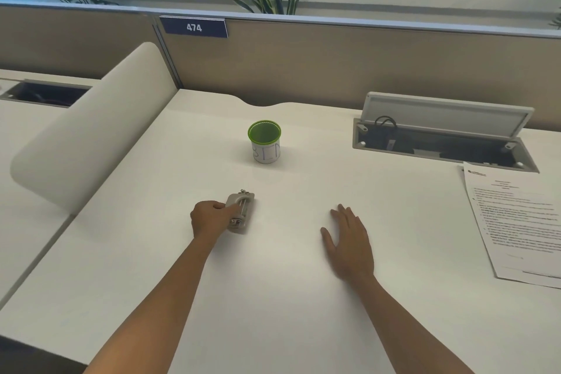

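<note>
Fingers [234, 207] of the left hand [209, 217] grip what may be a badge holder [245, 212], long axis pointing away.

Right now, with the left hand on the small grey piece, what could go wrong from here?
1. The left hand pinches the small grey piece only at its near edge, so it may slip when lifted.
2. The green-rimmed cup stands just beyond it; a forward reach could tip it.
3. The right hand lies flat on the table, apart from both, so it steadies nothing.
</note>
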A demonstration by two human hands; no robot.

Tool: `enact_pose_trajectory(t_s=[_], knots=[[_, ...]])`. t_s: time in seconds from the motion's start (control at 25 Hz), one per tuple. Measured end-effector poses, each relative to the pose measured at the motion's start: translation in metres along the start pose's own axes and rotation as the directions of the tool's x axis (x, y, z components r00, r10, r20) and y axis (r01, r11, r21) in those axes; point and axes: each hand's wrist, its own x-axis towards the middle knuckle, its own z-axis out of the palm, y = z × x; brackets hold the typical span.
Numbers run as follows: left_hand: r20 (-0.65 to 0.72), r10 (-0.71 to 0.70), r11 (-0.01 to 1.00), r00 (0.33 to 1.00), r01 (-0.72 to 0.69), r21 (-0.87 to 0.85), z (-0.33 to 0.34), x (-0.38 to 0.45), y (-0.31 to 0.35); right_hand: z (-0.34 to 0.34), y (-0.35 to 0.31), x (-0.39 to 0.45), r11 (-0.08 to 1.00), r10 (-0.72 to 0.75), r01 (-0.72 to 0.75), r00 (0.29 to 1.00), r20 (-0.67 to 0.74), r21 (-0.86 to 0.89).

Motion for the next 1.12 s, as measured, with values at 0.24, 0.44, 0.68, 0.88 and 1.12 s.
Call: enact_pose_trajectory(t_s=[0.24,0.44,0.68,0.88,1.12], knots=[[0.117,-0.107,0.946,0.987,0.138,-0.294,-0.032,0.021,0.003,-0.002,-0.002,0.0,1.0,0.005,-0.005,1.0,0.0,0.008],[0.123,-0.074,0.949,0.99,0.108,-0.296,-0.045,0.027,0.004,-0.003,-0.002,0.001,1.0,0.016,-0.016,1.0,0.009,0.019],[0.141,-0.016,0.976,0.99,0.046,-0.212,-0.036,0.022,-0.001,-0.003,-0.003,0.001,1.0,0.017,-0.017,1.0,0.008,0.025],[0.126,-0.038,0.989,0.991,0.055,-0.139,-0.032,0.023,-0.004,-0.003,-0.003,0.001,1.0,0.013,-0.013,1.0,0.012,0.02],[0.144,-0.039,0.953,0.989,0.08,-0.293,-0.038,0.027,-0.012,-0.001,-0.001,0.002,1.0,0.007,-0.007,1.0,0.01,0.018]])
